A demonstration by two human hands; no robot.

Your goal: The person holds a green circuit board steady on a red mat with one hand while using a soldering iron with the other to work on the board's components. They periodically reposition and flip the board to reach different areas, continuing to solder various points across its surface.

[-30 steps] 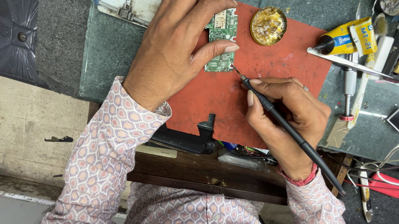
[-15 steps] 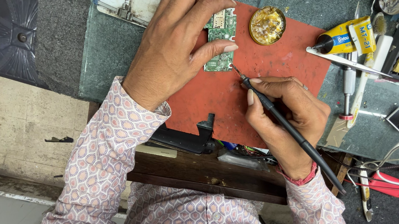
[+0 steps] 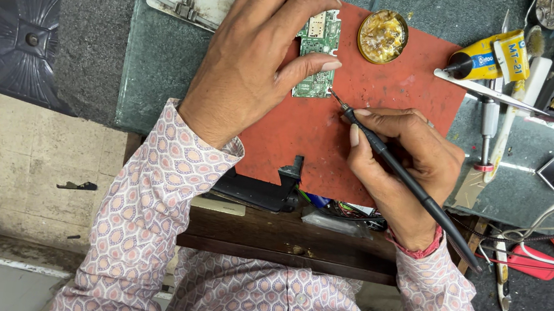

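View: one head-worn camera, looking steeply down over the person's own chest and patterned sleeves.
Facing: toward the workbench [image 3: 93, 21], whose near edge crosses mid-frame.
Nearness: close; the red mat [image 3: 399, 108] and both forearms fill the centre.
Frame edges: floor at left, tools along the bench's right edge.
Shared views: none; a single view only.
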